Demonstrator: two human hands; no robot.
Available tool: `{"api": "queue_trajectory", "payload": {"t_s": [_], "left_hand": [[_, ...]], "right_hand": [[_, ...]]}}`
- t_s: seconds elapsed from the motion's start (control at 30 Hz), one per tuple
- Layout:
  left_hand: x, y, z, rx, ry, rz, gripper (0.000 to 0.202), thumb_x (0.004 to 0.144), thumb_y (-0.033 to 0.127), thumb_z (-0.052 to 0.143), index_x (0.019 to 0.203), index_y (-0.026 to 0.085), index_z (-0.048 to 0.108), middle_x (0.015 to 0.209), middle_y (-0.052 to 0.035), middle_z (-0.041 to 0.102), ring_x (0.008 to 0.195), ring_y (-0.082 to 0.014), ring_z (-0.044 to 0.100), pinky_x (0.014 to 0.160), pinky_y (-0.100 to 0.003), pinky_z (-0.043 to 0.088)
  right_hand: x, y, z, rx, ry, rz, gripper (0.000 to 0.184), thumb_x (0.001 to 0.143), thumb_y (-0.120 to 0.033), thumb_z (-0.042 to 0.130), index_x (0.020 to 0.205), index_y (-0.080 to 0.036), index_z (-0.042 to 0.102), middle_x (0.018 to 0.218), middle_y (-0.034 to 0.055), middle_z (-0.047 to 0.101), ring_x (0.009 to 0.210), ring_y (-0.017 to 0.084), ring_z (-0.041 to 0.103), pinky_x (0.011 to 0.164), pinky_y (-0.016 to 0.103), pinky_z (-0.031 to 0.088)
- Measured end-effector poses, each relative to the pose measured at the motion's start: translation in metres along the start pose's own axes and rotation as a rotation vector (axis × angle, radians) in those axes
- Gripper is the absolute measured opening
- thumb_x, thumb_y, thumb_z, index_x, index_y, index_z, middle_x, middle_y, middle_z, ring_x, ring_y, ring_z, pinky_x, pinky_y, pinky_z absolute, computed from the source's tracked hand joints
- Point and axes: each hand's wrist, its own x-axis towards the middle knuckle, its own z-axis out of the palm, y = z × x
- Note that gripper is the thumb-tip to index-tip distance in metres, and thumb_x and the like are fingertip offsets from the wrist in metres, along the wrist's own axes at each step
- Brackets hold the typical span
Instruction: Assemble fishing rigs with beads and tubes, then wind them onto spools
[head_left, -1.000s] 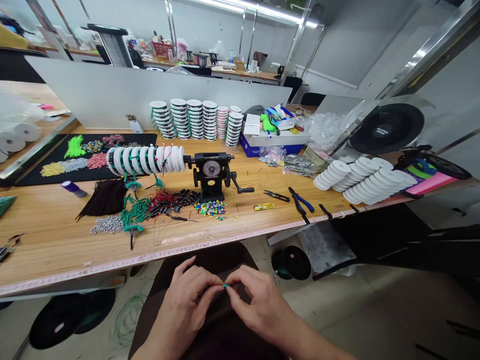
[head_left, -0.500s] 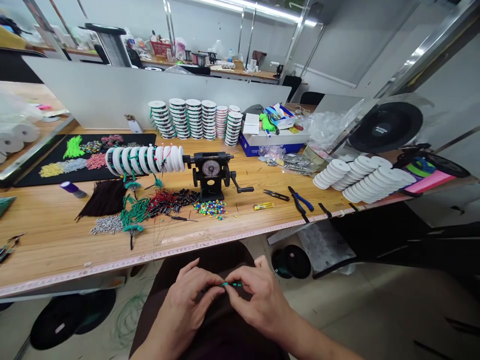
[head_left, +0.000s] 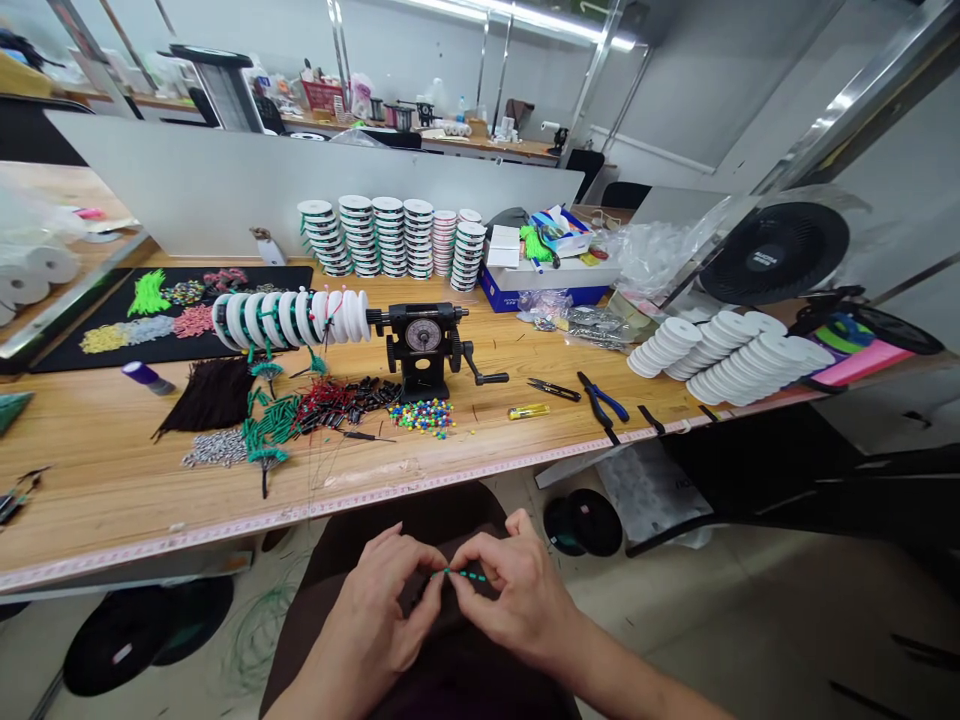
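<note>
Above my lap, at the lower middle of the head view, my left hand [head_left: 390, 592] and my right hand [head_left: 514, 582] meet fingertip to fingertip. Both are closed in a pinch on a thin strand with short green pieces [head_left: 471, 575]. The green pieces run in a row under the curled fingers of my right hand. What lies between the touching fingertips is mostly hidden, and the strand's exact kind is too small to tell. On the table beyond, green tube-like pieces [head_left: 274, 420] lie beside a heap of red and black ones [head_left: 330, 405].
A black hand-crank winder [head_left: 424, 350] carries a row of white spools [head_left: 289, 320]. Stacked spools [head_left: 386, 235] stand behind it. Pliers [head_left: 600, 400], snips [head_left: 553, 388], a yellow tube [head_left: 528, 411] and coloured beads [head_left: 424, 417] lie nearby. A tape measure [head_left: 300, 512] lines the table's front edge.
The fingertips have drawn closer together, and more of the green row shows under my right fingers. My left thumb has tilted upward slightly. The things on the table have not moved.
</note>
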Motion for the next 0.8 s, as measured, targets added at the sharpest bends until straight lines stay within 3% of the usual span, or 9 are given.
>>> {"api": "queue_trajectory", "payload": {"t_s": [0.27,0.43,0.63,0.8], "left_hand": [[-0.001,-0.005,0.004,0.017,0.042,-0.026,0.01,0.082,0.015,0.056,0.081,0.024,0.06,0.069,0.0065,0.067,0.061,-0.0125,0.066,0.095,-0.047,0.057],[0.001,-0.005,0.001,-0.014,0.028,-0.059,0.008,0.084,0.018,0.058,0.083,0.025,0.062,0.071,0.0061,0.069,0.062,-0.0136,0.067,0.094,-0.048,0.057],[0.002,-0.004,0.001,-0.057,0.009,-0.088,0.009,0.085,0.019,0.057,0.082,0.025,0.063,0.069,0.0063,0.067,0.062,-0.014,0.067,0.094,-0.048,0.057],[0.003,-0.003,0.002,-0.083,0.02,-0.11,0.009,0.083,0.017,0.058,0.079,0.024,0.062,0.066,0.0077,0.065,0.06,-0.0126,0.065,0.097,-0.047,0.055]], "right_hand": [[-0.001,0.005,0.007,0.006,0.019,0.016,0.004,0.077,-0.018,0.06,0.075,-0.019,0.064,0.048,-0.0121,0.04,0.045,0.007,0.03,0.076,0.031,0.028],[0.0,0.003,0.001,0.042,0.0,0.041,0.009,0.08,-0.019,0.061,0.085,-0.02,0.068,0.051,-0.0112,0.048,0.045,0.007,0.036,0.078,0.031,0.027],[0.0,-0.001,-0.003,0.041,0.013,0.034,0.008,0.08,-0.019,0.061,0.084,-0.02,0.068,0.055,-0.009,0.057,0.047,0.007,0.043,0.076,0.031,0.026],[0.0,0.0,-0.002,0.042,0.046,0.035,0.007,0.078,-0.018,0.06,0.08,-0.019,0.067,0.054,-0.009,0.054,0.048,0.008,0.043,0.075,0.03,0.026]]}}
